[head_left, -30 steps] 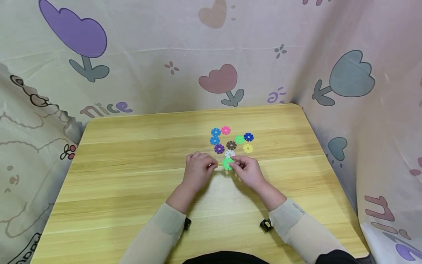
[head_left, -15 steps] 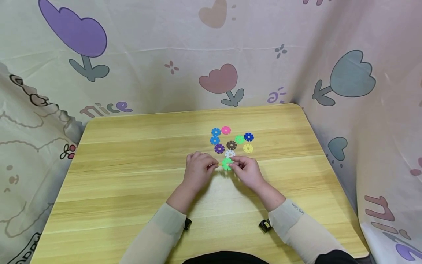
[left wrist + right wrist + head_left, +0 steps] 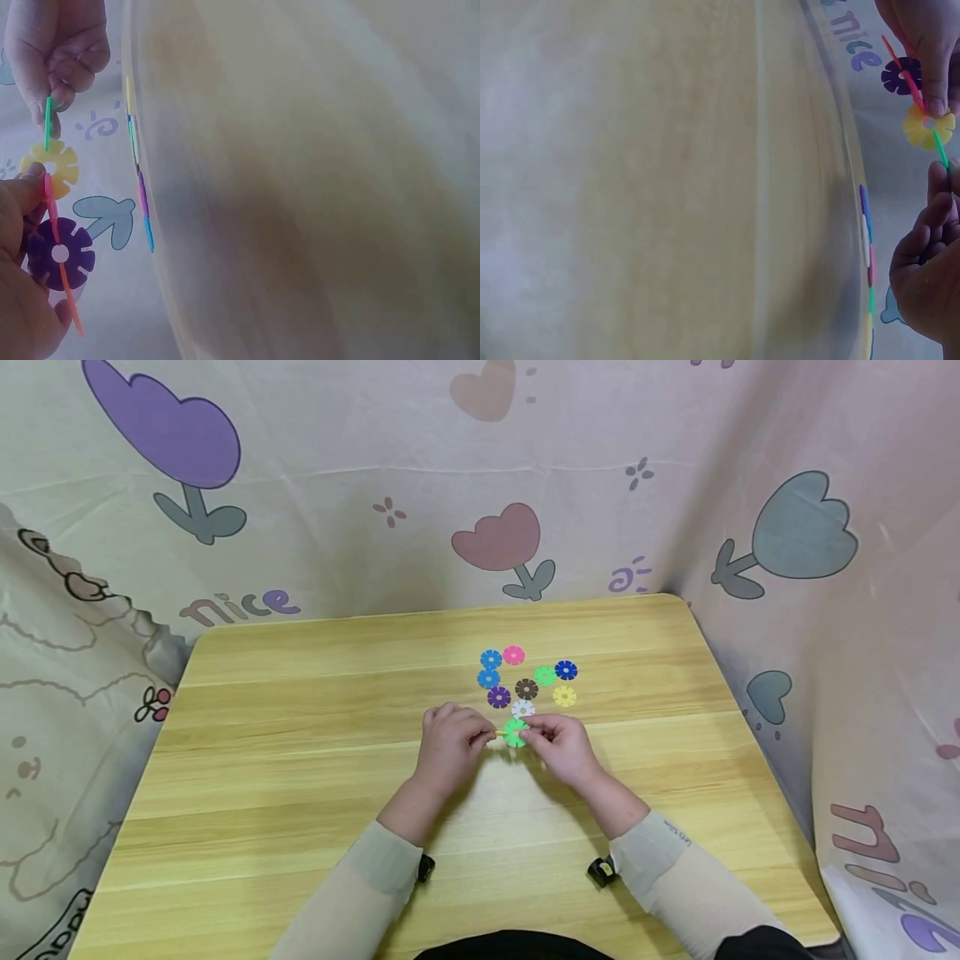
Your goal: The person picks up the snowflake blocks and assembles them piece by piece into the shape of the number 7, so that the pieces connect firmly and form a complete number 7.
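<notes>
My left hand pinches a short chain of slotted plastic snowflake discs between thumb and fingers. In the left wrist view, the yellow disc and pink disc sit at the thumb. Behind them in the chain are a purple disc and an orange disc. The right hand pinches a green disc by its edge. In the right wrist view that green disc meets the yellow one at its rim. Both hands are above the table, fingertips close together.
Loose discs lie flat just beyond the hands on the wooden table: white, brown, purple, yellow, pink, green and several blue ones. A printed curtain surrounds the table's back and sides.
The green disc has shifted slightly left toward the left hand, the right fingertips moving with it. The left hand and the loose discs have stayed in place.
</notes>
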A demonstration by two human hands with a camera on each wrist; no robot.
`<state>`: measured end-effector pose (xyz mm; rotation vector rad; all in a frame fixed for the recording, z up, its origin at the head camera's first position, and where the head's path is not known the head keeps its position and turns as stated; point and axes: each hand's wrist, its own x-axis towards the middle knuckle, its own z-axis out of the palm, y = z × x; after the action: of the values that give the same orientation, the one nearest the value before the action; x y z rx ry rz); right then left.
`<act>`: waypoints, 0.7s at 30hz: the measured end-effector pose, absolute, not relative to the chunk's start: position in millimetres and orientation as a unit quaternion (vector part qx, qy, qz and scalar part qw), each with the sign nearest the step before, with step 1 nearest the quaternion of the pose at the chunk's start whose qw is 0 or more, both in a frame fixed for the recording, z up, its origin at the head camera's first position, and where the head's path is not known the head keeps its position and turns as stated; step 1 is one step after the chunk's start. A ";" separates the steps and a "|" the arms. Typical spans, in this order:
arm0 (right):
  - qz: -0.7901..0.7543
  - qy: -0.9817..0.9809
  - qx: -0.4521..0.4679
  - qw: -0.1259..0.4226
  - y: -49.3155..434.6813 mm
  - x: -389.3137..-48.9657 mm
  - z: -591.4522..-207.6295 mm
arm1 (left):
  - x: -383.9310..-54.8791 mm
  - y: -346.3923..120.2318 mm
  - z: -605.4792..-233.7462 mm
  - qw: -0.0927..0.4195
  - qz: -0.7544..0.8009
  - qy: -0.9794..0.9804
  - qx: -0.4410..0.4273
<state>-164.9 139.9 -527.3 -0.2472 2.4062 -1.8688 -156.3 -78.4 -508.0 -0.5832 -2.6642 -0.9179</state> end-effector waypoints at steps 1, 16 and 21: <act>-0.612 0.786 -0.079 0.044 140.0 -165.6 -527.6 | -156.6 -78.3 -507.6 0.134 -0.315 -0.917 -0.203; -0.630 0.772 -0.079 0.032 140.0 -165.9 -525.7 | -155.5 -75.6 -502.4 0.152 -0.321 -0.913 -0.201; -0.632 0.770 -0.077 0.029 140.6 -166.9 -526.7 | -156.1 -75.1 -502.8 0.157 -0.319 -0.912 -0.202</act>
<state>-166.9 140.6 -526.7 -0.2368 2.3763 -1.9500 -156.1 -75.1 -502.8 -0.5793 -2.6102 -0.9132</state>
